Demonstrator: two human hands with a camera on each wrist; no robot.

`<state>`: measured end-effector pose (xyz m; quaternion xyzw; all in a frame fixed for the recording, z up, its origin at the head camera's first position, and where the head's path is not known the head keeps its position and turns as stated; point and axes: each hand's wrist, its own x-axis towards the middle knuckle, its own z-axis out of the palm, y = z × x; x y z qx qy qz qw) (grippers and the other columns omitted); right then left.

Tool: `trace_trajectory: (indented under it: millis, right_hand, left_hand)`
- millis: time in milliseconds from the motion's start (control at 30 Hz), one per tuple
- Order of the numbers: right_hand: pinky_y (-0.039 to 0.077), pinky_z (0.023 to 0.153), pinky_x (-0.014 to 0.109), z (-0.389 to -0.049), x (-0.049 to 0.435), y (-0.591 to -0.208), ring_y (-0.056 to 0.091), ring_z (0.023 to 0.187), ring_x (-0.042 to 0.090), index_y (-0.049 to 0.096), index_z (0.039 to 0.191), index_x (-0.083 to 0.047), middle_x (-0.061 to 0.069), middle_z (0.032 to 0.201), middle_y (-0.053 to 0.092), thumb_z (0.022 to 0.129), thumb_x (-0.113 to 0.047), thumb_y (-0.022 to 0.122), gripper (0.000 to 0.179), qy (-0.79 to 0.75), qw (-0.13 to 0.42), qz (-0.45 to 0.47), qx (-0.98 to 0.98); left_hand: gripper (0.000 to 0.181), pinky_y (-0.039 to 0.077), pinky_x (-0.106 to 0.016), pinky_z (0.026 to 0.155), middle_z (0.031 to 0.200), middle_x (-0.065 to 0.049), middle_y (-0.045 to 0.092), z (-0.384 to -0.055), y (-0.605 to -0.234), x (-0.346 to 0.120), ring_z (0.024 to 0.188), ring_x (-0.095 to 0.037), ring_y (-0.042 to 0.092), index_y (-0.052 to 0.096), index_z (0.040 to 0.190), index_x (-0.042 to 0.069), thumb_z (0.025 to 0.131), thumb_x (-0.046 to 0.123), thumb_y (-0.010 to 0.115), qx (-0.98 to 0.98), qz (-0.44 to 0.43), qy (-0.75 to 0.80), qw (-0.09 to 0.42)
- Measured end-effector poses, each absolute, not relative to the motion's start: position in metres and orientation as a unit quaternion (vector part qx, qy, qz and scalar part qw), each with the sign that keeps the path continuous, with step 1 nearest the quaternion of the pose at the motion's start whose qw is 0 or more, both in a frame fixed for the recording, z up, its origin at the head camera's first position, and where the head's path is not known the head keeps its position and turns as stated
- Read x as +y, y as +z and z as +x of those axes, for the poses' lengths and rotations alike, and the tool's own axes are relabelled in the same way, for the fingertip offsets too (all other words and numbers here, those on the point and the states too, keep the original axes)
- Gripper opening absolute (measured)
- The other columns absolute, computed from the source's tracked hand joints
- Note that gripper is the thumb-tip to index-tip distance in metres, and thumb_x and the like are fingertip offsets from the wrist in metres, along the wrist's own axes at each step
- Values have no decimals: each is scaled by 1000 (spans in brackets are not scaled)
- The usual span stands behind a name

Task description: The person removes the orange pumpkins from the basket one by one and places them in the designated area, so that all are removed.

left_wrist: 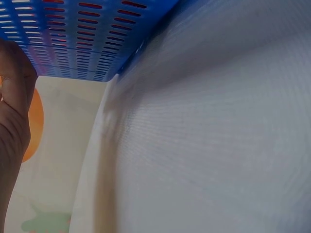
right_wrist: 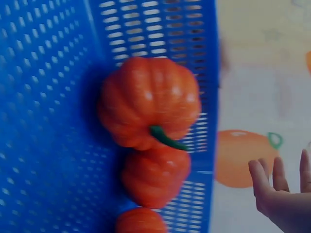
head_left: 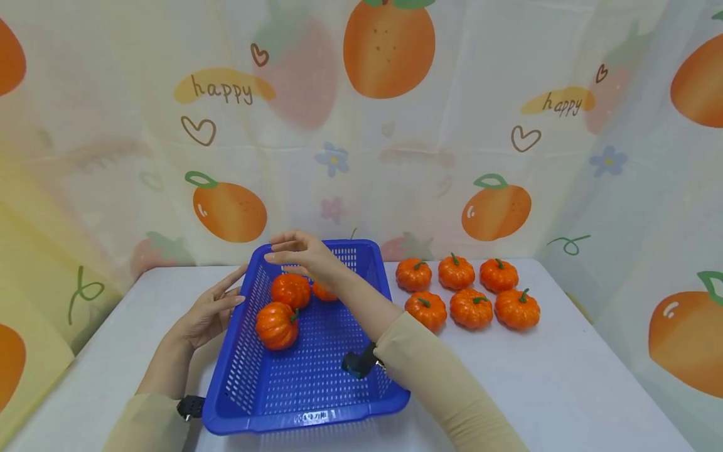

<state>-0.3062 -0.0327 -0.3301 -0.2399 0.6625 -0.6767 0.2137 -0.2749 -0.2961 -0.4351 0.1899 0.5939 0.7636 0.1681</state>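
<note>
A blue plastic basket (head_left: 305, 416) with slotted walls stands in front of me. Inside it, toward the left and back, are three small orange pumpkins: one with a green stem (right_wrist: 150, 104), one behind it (head_left: 290, 290), and one (head_left: 324, 292) partly covered by my right forearm. My right hand (head_left: 307, 254) hovers above the basket's back left part, fingers extended and holding nothing; the right wrist view shows the same hand (right_wrist: 286, 199). Along the outside of the left wall lies my left hand (head_left: 210, 316), fingers extended, touching or nearly touching the basket.
Several more orange pumpkins (head_left: 472, 308) stand in two rows on the white table (head_left: 542, 389), right of the basket. Behind the table hangs a curtain (head_left: 384, 188) printed with fruit. A small black device (head_left: 358, 363) on my right wrist overhangs the basket.
</note>
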Motion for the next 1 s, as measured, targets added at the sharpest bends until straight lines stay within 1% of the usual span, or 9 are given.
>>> trace_trajectory:
  millis: [33,100,333,467,567,700,800,900,1000]
  right_hand:
    - [38,117,55,-307,-34,-334,56,124,22,57,129,-10,14,134,55,92,-17,65,39,-672,217,-236,667]
    - [40,116,53,-309,-35,-341,57,121,19,59,126,-14,11,132,57,91,-20,67,37,-650,222,-232,688]
    - [50,107,47,-310,-35,-355,57,111,12,57,133,-16,15,142,54,86,-32,72,51,-537,249,-261,762]
    - [52,103,45,-311,-35,-360,56,113,13,56,135,-14,15,143,54,86,-30,71,54,-489,283,-282,776]
    - [52,105,47,-312,-34,-363,56,118,16,53,138,-14,14,145,52,87,-29,71,57,-445,315,-297,784]
    - [50,107,49,-311,-34,-366,51,126,17,48,144,-19,9,150,47,86,-32,71,64,-380,353,-315,795]
    - [50,106,48,-310,-33,-367,48,127,15,43,148,-23,4,151,44,84,-33,73,71,-345,369,-331,798]
    - [52,104,44,-309,-33,-370,47,123,13,39,151,-24,1,149,42,83,-31,74,77,-322,376,-345,797]
    - [53,102,36,-310,-34,-372,47,120,12,36,152,-24,1,146,43,81,-29,77,81,-305,373,-363,797]
  left_hand:
    - [70,60,-28,87,128,5,64,-275,-435,-296,104,-10,72,-3,160,16,104,2,36,592,191,764,169]
    - [70,60,-28,87,128,5,64,-275,-435,-296,105,-11,72,-3,160,16,104,2,35,589,195,766,171]
    - [70,60,-29,87,128,6,65,-277,-434,-296,105,-11,72,-5,160,15,104,2,35,588,199,765,172]
    - [70,61,-29,86,128,6,64,-276,-434,-295,104,-11,72,-5,160,15,104,1,35,587,195,766,172]
    - [70,60,-28,86,128,6,64,-275,-435,-295,104,-11,72,-4,160,16,104,2,35,588,193,766,171]
    - [70,60,-28,87,130,6,63,-276,-436,-296,104,-11,72,-2,160,17,103,2,36,594,194,762,167]
    - [69,60,-28,87,130,6,64,-277,-438,-297,104,-11,72,0,160,17,104,2,36,602,194,757,164]
    - [69,60,-28,87,129,7,64,-277,-439,-298,104,-10,72,0,160,18,104,3,37,611,190,752,162]
    - [69,60,-29,87,128,9,64,-278,-439,-297,104,-10,72,1,160,18,104,4,38,620,180,747,159]
